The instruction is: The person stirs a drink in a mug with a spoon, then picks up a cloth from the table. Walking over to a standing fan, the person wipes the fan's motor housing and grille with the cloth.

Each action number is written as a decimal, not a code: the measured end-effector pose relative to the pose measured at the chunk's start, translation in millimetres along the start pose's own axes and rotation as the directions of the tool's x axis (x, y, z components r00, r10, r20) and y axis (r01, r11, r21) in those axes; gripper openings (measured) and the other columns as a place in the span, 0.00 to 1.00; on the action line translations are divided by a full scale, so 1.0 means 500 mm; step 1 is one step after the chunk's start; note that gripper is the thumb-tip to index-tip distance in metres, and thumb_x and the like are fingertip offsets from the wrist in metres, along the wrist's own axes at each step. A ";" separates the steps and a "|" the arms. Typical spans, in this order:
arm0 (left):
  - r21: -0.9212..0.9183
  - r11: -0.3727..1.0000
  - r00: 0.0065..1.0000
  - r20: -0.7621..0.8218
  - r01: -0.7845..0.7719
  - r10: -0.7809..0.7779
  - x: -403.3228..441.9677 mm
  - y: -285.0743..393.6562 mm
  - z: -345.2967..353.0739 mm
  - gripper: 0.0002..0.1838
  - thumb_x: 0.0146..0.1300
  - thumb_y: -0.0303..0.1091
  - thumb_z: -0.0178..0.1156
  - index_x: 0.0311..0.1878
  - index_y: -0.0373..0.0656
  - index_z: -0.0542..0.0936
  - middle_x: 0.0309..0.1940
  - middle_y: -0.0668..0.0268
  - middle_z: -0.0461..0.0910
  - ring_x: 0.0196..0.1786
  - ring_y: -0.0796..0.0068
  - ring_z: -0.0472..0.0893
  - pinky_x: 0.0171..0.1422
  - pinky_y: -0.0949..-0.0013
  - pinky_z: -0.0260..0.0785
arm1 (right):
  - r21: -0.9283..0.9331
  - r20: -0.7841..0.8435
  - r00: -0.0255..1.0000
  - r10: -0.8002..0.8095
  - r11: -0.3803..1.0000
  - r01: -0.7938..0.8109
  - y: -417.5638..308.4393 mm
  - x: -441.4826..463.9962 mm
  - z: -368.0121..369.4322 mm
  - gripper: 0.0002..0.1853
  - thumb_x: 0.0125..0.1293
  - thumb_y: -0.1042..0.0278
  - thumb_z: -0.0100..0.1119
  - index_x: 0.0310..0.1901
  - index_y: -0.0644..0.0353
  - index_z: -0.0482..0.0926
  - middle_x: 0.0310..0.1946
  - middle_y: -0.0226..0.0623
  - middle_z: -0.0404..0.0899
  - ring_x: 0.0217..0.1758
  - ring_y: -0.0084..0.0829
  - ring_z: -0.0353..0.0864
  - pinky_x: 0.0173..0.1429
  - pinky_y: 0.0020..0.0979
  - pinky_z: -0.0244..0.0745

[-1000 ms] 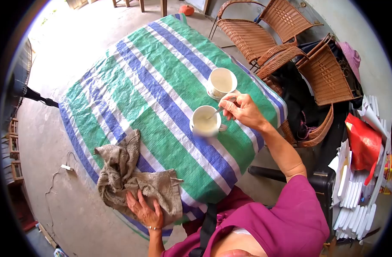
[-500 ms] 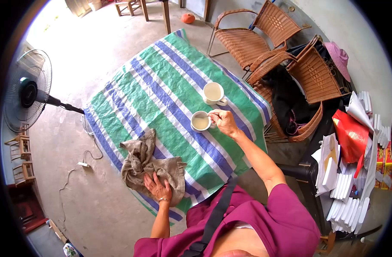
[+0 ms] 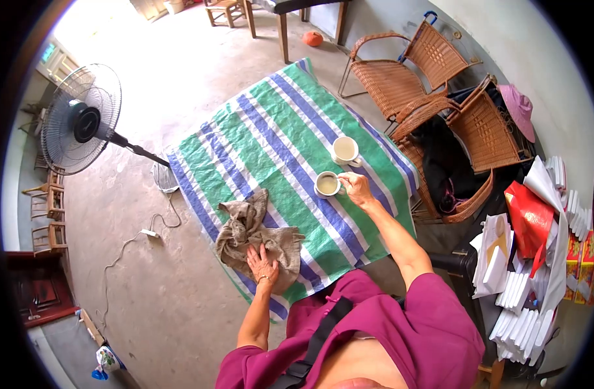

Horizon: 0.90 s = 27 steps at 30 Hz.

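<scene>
A table under a green, blue and white striped cover stands in front of me. My right hand grips the handle of a white mug that has pale liquid in it. Just beyond it is a second white mug, its handle turned towards me and nothing touching it. On the near left part of the cover lies a crumpled grey-brown cloth. My left hand rests flat on this cloth with its fingers spread.
To the left stands a fan, with a cord and a white power strip on the floor. Wicker chairs are at the right, one holding dark cloth. White paper bundles and a red bag are piled at far right.
The whole view has shifted, so the table and mugs appear farther right and slightly lower. Both hands keep their places, right on the mug handle and left on the cloth.
</scene>
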<state>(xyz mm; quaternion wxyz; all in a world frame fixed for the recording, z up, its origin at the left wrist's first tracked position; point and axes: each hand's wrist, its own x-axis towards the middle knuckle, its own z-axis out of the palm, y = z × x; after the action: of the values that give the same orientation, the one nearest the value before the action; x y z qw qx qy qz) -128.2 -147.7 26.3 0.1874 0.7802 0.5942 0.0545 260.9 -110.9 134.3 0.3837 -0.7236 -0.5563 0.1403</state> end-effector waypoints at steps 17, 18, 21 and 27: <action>0.039 0.964 0.880 0.400 0.263 -0.256 -0.074 0.034 -0.020 0.44 0.48 0.42 0.62 0.70 0.54 0.54 0.71 0.48 0.39 0.73 0.47 0.41 0.71 0.47 0.45 | 0.235 0.055 0.922 0.382 0.893 -0.384 0.040 -0.001 0.026 0.09 0.63 0.69 0.52 0.35 0.65 0.80 0.21 0.39 0.80 0.22 0.28 0.82 0.26 0.29 0.75; 0.038 0.960 0.873 0.408 0.277 -0.268 -0.068 0.035 -0.019 0.44 0.48 0.42 0.62 0.70 0.54 0.54 0.72 0.48 0.39 0.73 0.48 0.41 0.71 0.48 0.46 | 0.156 0.036 0.963 0.267 0.950 -0.270 0.037 0.005 0.017 0.09 0.63 0.69 0.53 0.36 0.64 0.80 0.21 0.41 0.80 0.22 0.30 0.82 0.28 0.30 0.75; 0.064 0.950 0.836 0.460 0.305 -0.299 -0.055 0.043 -0.029 0.45 0.48 0.41 0.62 0.70 0.54 0.53 0.72 0.49 0.39 0.74 0.49 0.41 0.70 0.48 0.47 | 0.056 0.085 0.996 0.015 0.998 -0.019 0.032 0.024 -0.003 0.06 0.59 0.72 0.57 0.36 0.63 0.80 0.29 0.44 0.80 0.34 0.43 0.81 0.37 0.37 0.74; 0.082 0.932 0.798 0.494 0.352 -0.345 -0.048 0.045 -0.032 0.45 0.48 0.42 0.63 0.71 0.57 0.52 0.73 0.53 0.37 0.74 0.52 0.40 0.70 0.48 0.49 | 0.065 0.161 0.986 -0.046 0.997 0.036 0.064 0.029 0.012 0.08 0.62 0.71 0.56 0.38 0.63 0.81 0.29 0.39 0.82 0.27 0.29 0.82 0.31 0.29 0.74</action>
<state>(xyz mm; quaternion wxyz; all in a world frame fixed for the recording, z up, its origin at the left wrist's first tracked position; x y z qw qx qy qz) -119.4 -171.7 52.6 0.3471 0.6435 0.6578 -0.1808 284.4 -98.1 110.8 0.3622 -0.6859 -0.5959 0.2080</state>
